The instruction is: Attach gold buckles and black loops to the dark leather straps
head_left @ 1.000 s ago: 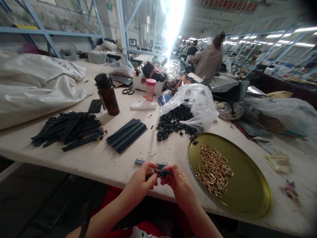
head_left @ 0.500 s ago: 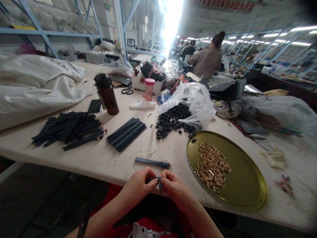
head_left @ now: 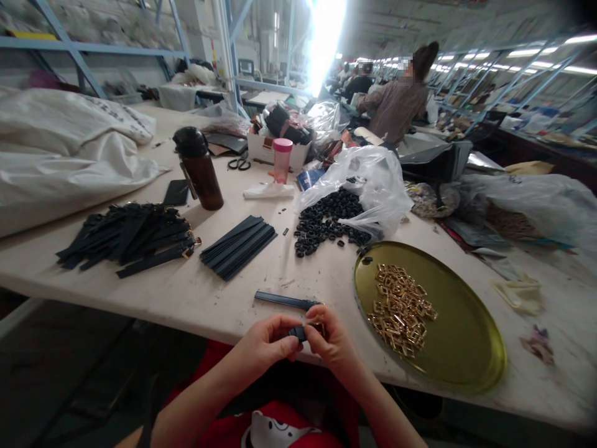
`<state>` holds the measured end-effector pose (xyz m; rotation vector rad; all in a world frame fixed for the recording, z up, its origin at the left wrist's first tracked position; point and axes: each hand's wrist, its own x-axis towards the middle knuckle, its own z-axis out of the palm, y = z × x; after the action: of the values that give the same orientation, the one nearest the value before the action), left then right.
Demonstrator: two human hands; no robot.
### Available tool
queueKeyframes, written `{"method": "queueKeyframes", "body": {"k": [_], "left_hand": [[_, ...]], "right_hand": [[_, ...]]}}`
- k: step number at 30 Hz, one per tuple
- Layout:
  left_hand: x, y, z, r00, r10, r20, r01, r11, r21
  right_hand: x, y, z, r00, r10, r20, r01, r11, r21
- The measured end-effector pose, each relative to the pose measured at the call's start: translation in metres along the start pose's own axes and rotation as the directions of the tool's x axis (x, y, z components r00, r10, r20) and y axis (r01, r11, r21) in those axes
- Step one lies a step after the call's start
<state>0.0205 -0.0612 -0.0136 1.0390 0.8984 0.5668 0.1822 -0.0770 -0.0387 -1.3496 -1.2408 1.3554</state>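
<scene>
Pinched in my left hand [head_left: 273, 339] is a small dark strap [head_left: 297, 333], held over the table's front edge. My right hand [head_left: 329, 339] closes on a gold buckle [head_left: 318, 327] at the strap's right end. Just behind the hands lies a dark strap [head_left: 282, 299], its right end partly covered by my right fingers. Flat dark strips [head_left: 239, 246] are stacked further back. To their left is a pile of straps with buckles [head_left: 135, 236]. Black loops [head_left: 326, 224] spill from a clear plastic bag [head_left: 377, 180]. Gold buckles [head_left: 401, 308] are heaped on a round tray [head_left: 461, 336].
A brown bottle [head_left: 200, 171], a phone [head_left: 176, 192], scissors [head_left: 239, 163] and a pink cup [head_left: 282, 162] stand or lie farther back. White sacks [head_left: 69, 162] cover the left side. A person [head_left: 396, 102] is beyond the table.
The strap between my hands has turned and shows a wider face. My right fingers have shifted up, and a gold buckle now shows between them. The view has tilted slightly.
</scene>
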Motion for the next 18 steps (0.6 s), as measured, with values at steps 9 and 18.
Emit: {"method": "queueKeyframes", "body": {"k": [9,18], "left_hand": [[-0.005,-0.005,-0.001,0.985,-0.121,0.121,0.125,0.992,-0.028],[-0.010,-0.011,-0.006,0.976,-0.133,0.172,0.137,0.991,-0.008]], "right_hand": [[-0.010,0.004,-0.014,0.955,0.104,0.278,-0.040,0.973,-0.226],[-0.015,0.003,-0.014,0.904,0.224,0.365,-0.206,0.975,-0.089]]}}
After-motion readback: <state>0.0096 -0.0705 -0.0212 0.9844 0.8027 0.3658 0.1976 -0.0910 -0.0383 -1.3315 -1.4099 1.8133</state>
